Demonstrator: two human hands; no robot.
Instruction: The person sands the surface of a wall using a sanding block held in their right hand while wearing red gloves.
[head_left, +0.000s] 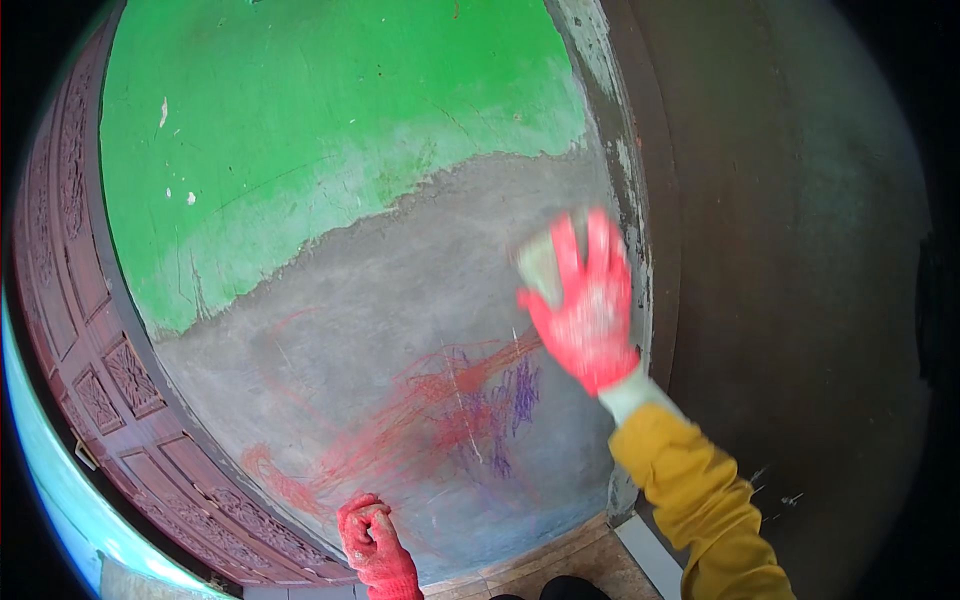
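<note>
My right hand (592, 311), in a red-coated glove, presses a pale, greyish-green pad (541, 264) flat to the wall. Motion blur hides what the pad is made of, and the fingers cover part of it. Under it lies the bare grey plaster (360, 292), near the wall's right edge. Low in the view, my left hand (371, 536) wears a matching red glove. Its fingers are curled in, with a small gap by the thumb, and nothing shows in them. It is close to the lower wall, where red and purple scribbles (450, 397) mark the plaster.
Green paint (337, 90) with a ragged lower edge covers the upper wall. A carved wooden door (97, 375) borders it at left. To the right runs a worn, paint-flaked edge (626, 172) beside a dark brown surface (780, 225). Floor tiles (555, 562) lie below.
</note>
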